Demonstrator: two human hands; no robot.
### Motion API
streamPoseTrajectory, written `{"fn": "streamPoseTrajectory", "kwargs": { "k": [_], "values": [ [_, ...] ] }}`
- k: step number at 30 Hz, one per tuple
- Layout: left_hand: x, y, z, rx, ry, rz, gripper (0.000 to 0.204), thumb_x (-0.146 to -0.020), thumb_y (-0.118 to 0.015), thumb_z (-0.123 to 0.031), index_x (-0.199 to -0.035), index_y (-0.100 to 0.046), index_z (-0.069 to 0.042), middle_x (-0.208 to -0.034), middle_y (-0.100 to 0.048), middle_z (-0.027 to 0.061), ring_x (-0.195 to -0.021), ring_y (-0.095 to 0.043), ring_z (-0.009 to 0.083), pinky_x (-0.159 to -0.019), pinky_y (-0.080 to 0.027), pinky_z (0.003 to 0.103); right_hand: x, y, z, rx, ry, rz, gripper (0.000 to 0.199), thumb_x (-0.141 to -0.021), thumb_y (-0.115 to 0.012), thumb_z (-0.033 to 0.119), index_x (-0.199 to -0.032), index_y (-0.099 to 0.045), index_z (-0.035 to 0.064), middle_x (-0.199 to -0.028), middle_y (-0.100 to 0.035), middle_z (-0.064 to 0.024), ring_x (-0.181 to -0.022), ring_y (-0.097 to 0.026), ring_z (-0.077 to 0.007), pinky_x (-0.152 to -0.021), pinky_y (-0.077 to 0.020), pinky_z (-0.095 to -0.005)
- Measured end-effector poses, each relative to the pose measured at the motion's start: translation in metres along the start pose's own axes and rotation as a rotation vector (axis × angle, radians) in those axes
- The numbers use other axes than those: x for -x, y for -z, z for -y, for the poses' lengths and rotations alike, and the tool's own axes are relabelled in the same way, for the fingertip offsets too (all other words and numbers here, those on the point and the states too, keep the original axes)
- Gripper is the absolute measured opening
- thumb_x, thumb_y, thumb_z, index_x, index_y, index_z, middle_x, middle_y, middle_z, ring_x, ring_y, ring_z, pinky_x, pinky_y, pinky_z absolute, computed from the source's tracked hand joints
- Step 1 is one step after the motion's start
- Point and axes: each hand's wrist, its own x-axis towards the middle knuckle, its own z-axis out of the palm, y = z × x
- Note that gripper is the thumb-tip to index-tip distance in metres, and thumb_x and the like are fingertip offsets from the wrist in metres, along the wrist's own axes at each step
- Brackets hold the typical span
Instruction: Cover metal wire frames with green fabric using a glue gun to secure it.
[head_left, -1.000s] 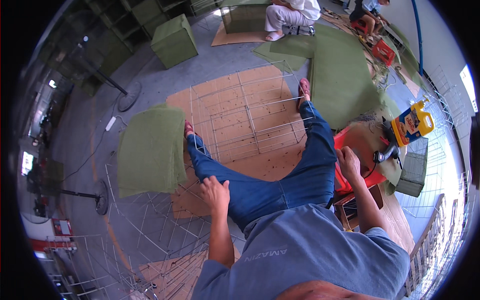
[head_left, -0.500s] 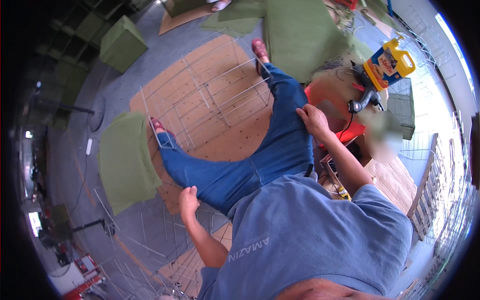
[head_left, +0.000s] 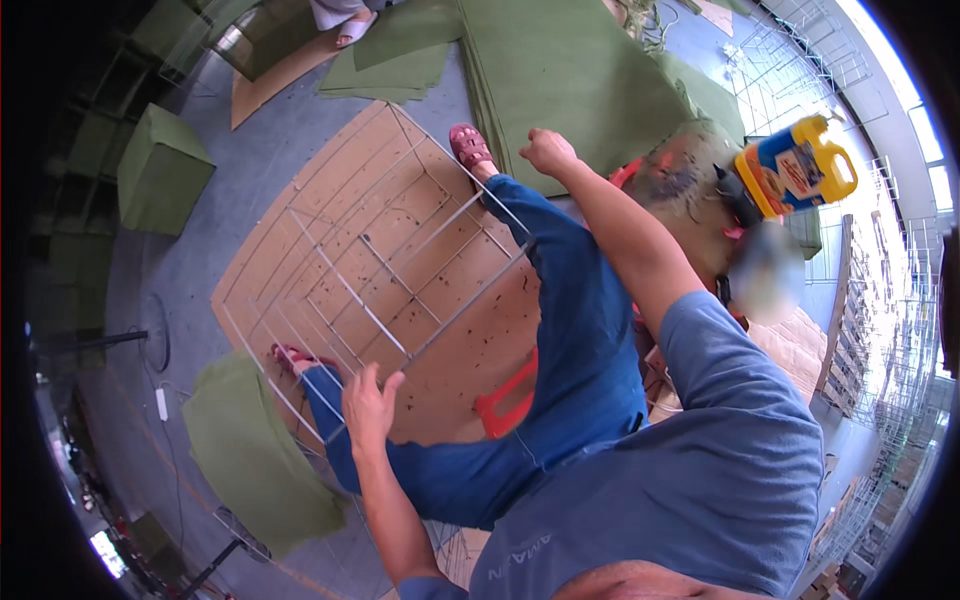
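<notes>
A wire grid frame [head_left: 400, 270] lies on a wooden board [head_left: 470, 350] in front of me. My left hand [head_left: 368, 405] rests at the frame's near corner with fingers spread, beside my left leg in blue jeans [head_left: 330, 400]. My right hand [head_left: 548, 152] is stretched forward as a closed fist, over the edge of a stack of green felt sheets [head_left: 570, 70]; nothing shows in it. My right leg [head_left: 580, 330] reaches along the frame's right side, ending in a red sandal [head_left: 470, 145].
A red stool [head_left: 510, 395] stands under my legs. A yellow and blue jug [head_left: 795, 178] sits at the right on a stained surface. A green felt piece [head_left: 255, 460] lies at lower left, a green cube [head_left: 160, 170] at left. Wire racks [head_left: 890, 330] line the right.
My right hand has left the area near the stool and reached forward to the green stack. My left hand moved from my knee to the wire frame's corner. The view swung forward.
</notes>
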Motion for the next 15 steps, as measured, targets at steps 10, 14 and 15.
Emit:
{"fn": "streamPoseTrajectory", "kwargs": {
  "k": [10,14,15],
  "values": [
    [-0.01,-0.032,0.017,-0.072,0.069,0.064,0.037,-0.089,-0.067,-0.033,-0.067,-0.049,-0.008,-0.067,-0.055,0.0107,-0.063,-0.058,0.034,-0.055,-0.043,0.045,-0.083,-0.186,-0.071,0.316,-0.02,0.326,0.074,-0.088,-0.068,0.04,-0.136,-0.041,-0.0092,-0.142,-0.042,-0.0284,-0.136,-0.04,-0.0433,-0.109,-0.0413,-0.0468],
    [-0.013,-0.027,0.017,-0.084,0.091,0.093,0.037,-0.088,-0.068,-0.032,-0.066,-0.049,-0.008,-0.066,-0.054,0.0092,-0.062,-0.058,0.0321,-0.054,-0.043,0.043,-0.093,-0.234,-0.077,0.346,-0.204,0.202,0.081,-0.086,-0.068,0.038,-0.14,-0.035,-0.013,-0.146,-0.034,-0.0317,-0.136,-0.037,-0.0466,-0.11,-0.0414,-0.0498],
    [-0.016,-0.027,0.016,-0.065,0.095,0.084,0.036,-0.087,-0.068,-0.031,-0.066,-0.049,-0.009,-0.066,-0.054,0.0089,-0.062,-0.058,0.0317,-0.054,-0.043,0.042,-0.098,-0.239,-0.08,0.39,-0.198,0.185,0.074,-0.087,-0.065,0.033,-0.137,-0.038,-0.0131,-0.145,-0.036,-0.032,-0.133,-0.04,-0.0472,-0.106,-0.0452,-0.05]
  ]
}}
